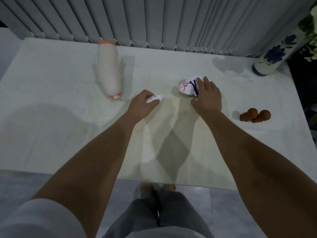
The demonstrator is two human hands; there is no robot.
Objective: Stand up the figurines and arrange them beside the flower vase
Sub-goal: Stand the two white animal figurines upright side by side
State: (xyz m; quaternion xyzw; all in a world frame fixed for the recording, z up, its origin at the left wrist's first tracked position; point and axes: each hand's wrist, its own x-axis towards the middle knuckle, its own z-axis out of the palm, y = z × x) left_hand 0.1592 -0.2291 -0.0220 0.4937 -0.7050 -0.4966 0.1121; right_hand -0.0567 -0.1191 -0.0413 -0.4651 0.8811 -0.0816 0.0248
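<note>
My left hand is closed around a small white figurine lying on the white table. My right hand rests over a larger white figurine with red and purple markings, which lies on its side; fingers curl on its right end. A tall cream figurine with orange trim lies flat at the back left. A brown figurine lies on its side at the right. The white vase with blue flowers stands at the back right corner.
Grey vertical blinds hang behind the table's far edge. Green leaves and white flowers spill from the vase at the top right. The table's near edge runs above my legs and the tiled floor.
</note>
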